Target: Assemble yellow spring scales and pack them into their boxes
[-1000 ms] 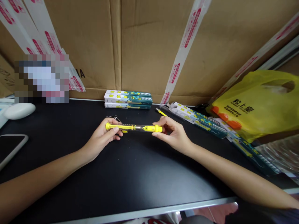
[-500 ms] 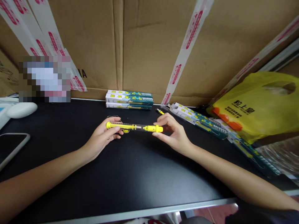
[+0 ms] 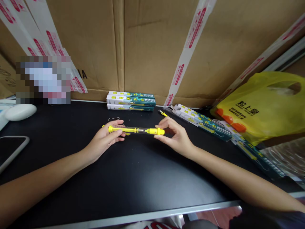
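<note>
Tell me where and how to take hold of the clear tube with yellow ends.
Pinch the tube across its slim middle, probably best from the near side: it is held crosswise, and that stretch lies bare between the left hand and the right hand.

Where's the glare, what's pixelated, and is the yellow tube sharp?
Head view: soft glare on the black table, lower middle; head view: a pixelated patch at upper left hides what's there; head view: the yellow tube fairly sharp, finest details lost.
</note>
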Available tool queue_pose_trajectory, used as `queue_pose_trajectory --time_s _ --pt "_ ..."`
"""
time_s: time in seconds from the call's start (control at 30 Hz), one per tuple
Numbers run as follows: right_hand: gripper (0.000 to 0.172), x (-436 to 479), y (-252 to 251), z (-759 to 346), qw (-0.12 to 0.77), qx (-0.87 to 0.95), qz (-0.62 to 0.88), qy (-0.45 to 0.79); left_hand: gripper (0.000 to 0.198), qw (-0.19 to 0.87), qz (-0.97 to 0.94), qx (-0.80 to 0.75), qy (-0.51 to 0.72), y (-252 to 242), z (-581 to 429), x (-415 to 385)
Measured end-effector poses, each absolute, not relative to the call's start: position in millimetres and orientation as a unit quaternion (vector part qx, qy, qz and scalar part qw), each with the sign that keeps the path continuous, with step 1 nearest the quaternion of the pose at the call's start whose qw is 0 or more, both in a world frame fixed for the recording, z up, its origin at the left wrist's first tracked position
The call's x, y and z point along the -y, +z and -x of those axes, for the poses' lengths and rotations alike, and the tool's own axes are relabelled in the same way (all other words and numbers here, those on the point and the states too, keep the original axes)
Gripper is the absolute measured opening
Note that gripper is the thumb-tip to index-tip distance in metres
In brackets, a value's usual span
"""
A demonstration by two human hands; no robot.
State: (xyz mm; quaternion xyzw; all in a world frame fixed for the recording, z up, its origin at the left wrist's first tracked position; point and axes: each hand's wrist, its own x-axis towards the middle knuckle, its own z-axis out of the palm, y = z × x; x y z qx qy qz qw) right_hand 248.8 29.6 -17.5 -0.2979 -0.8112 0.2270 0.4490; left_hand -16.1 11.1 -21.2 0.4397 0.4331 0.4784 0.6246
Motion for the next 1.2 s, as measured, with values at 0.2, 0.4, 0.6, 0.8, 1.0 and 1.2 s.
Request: queue_pose_trajectory --time_s 0.2,0.4,0.6,0.8,1.0,1.2 --pt "0.02 -27.4 -20.0 -249.6 0.427 0.793 0.332 0.28 0.04 0.616 -0.455 -0.43 0.478 -25.0 16.9 -12.3" --pt "0.024 -25.4 -21.7 -252.1 0.381 0.786 0.355 0.334 0.042 0.619 -0.454 -0.425 0.479 -25.7 17.8 -13.2" --pt "0.026 -24.4 -19.2 -252.9 0.356 0.792 0.355 0.347 0.044 0.622 -0.446 -0.43 0.479 -23.4 17.6 -13.5" --pt "0.025 -23.9 -18.1 -248.9 0.364 0.778 0.347 0.376 0.041 0.617 -0.451 -0.433 0.478 -22.3 17.4 -13.8" --pt "0.024 -22.4 -20.4 -246.6 0.373 0.751 0.36 0.409 0.039 0.606 -0.466 -0.437 0.474 -22.3 15.9 -12.5" --pt "0.027 -23.6 -19.3 -247.4 0.374 0.742 0.369 0.416 0.031 0.59 -0.484 -0.441 0.472 -22.7 17.6 -12.0"
